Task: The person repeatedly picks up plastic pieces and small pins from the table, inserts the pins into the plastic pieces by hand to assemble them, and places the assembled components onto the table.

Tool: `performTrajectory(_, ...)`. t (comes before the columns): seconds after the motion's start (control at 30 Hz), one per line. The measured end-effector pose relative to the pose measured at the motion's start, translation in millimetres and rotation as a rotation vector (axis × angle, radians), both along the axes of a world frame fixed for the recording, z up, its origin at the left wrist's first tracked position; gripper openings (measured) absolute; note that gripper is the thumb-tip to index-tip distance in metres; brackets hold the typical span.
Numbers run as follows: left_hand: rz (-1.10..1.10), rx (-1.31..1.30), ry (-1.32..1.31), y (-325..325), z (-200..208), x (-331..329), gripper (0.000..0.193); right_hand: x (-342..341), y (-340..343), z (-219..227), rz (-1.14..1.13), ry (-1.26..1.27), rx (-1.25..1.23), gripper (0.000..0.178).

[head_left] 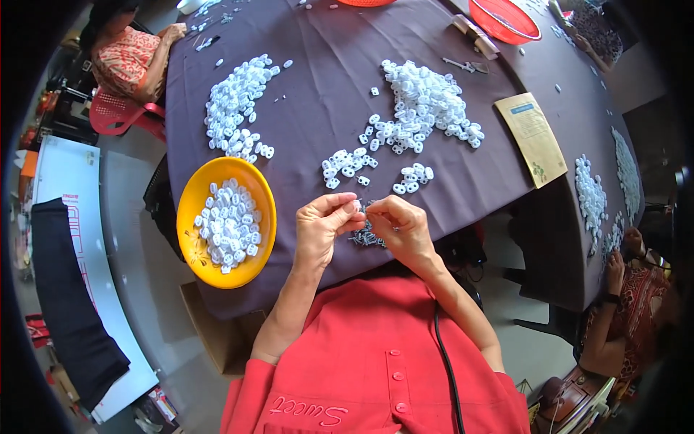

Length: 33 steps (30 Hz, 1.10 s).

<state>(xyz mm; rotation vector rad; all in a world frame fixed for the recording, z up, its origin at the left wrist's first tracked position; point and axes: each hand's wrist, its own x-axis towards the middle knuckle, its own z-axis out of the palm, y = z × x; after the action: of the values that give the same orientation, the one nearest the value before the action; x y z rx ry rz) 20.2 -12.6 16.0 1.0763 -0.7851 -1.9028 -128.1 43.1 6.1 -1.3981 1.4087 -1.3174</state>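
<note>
Both my hands meet over the near edge of the dark tablecloth. Pinched between the thumb and fingers of my left hand (pixel 325 220) is a small white plastic piece (pixel 357 205). My right hand (pixel 401 223) is closed at the fingertips close beside that piece, on something too small to make out. Below my fingers lies a pile of small dark metal screws (pixel 367 235), partly hidden by my hands. Just beyond are two small groups of white oval plastic pieces with holes, one group (pixel 344 165) ahead of my left hand and another (pixel 413 177) ahead of my right.
A yellow bowl (pixel 189 239) of white pieces stands at the left. Larger white heaps lie at the far left (pixel 235 101) and far middle (pixel 426 101). A brown envelope (pixel 531 137) and red baskets (pixel 506 18) are to the right. Other people (pixel 130 58) sit around the tables.
</note>
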Motion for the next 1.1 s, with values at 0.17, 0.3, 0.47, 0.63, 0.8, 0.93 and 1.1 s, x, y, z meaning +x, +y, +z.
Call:
performTrajectory(0.17, -0.036, -0.048, 0.012, 6, 2, 2, 0.011, 5, 3, 1, -0.005, -0.219, 0.074, 0.009)
performTrajectory(0.3, -0.030, -0.088, -0.048, 10, 6, 0, 0.010, 8, 3, 2, -0.048, -0.309, 0.076, 0.009)
performTrajectory(0.47, 0.007, -0.115, -0.072, 13, 6, -3, 0.010, 9, 3, 2, -0.043, -0.302, 0.056, 0.009)
performTrajectory(0.63, -0.023, -0.155, -0.081, 14, 5, -4, 0.010, 9, 2, -2, -0.044, -0.309, 0.024, 0.009)
performTrajectory(0.8, -0.015, -0.207, -0.115, 15, 6, -6, 0.009, 10, 2, 3, -0.043, -0.342, 0.015, 0.008)
performTrajectory(0.93, -0.039, -0.280, -0.232, 15, 5, -5, 0.009, 5, 0, 10, -0.029, -0.073, -0.083, 0.010)
performTrajectory(1.1, -0.054, -0.338, -0.312, 16, 8, -6, 0.008, -1, -4, 13, 0.023, 0.123, -0.150, 0.013)
